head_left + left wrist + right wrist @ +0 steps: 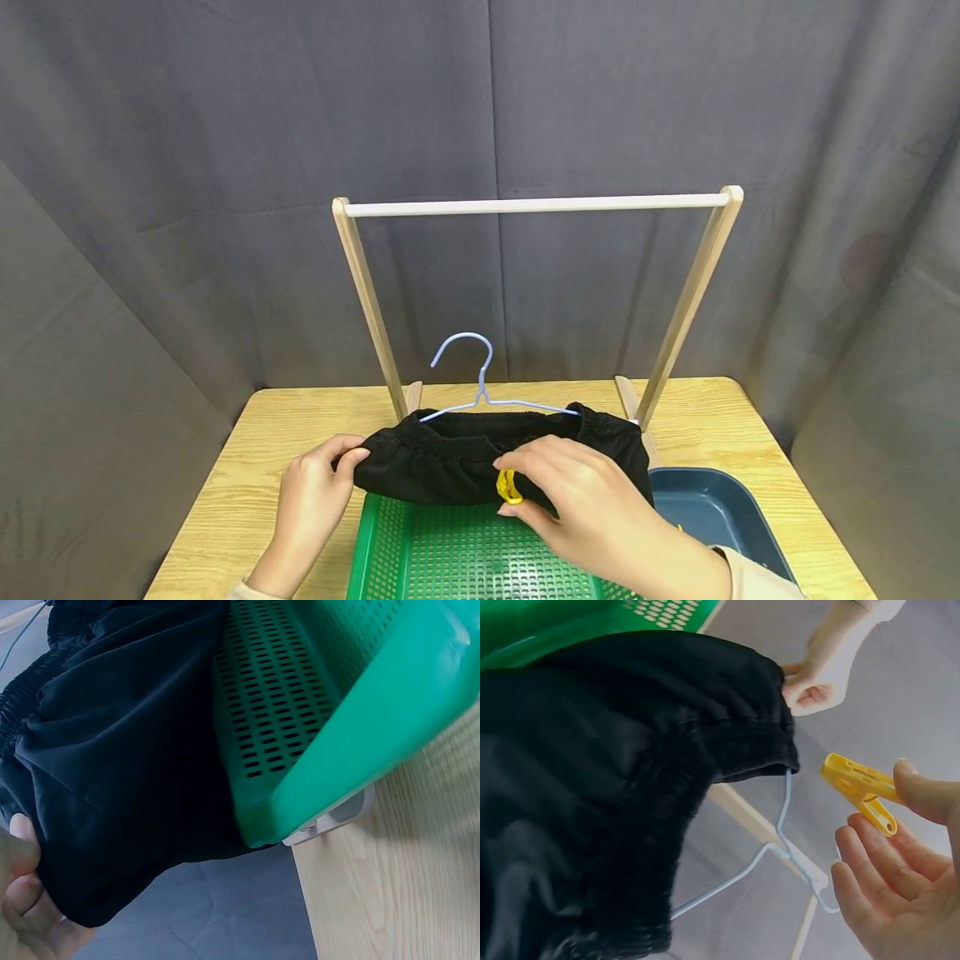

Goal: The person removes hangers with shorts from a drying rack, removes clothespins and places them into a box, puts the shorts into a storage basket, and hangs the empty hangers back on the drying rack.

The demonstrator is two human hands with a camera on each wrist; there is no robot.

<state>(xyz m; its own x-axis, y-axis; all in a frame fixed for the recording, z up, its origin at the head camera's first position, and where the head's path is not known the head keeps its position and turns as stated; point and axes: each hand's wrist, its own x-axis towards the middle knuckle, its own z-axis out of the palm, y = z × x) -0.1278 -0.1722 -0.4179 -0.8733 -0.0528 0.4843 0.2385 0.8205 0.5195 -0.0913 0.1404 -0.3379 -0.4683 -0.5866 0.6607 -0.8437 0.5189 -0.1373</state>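
Black elastic-waist shorts [442, 471] spread across above the green basket, with a light blue hanger [482, 392] tucked in at the waistband and its hook upward. At the left edge of the shorts, my left hand [318, 492] pinches the fabric between thumb and fingers. My right hand [581, 500] is in front of the shorts' right half, holding a yellow clothespin [859, 791] by its handles between thumb and fingers. In the right wrist view the clothespin's tip is apart from the waistband, near the hanger wire.
A green perforated basket [365, 546] stands at the table's front. The wooden rack with a white bar [536, 205] rises behind it. To the right is a dark blue tray [697, 477], partly behind the right forearm, with a bit of yellow inside. Grey curtains [420, 100] surround the wooden table [247, 450].
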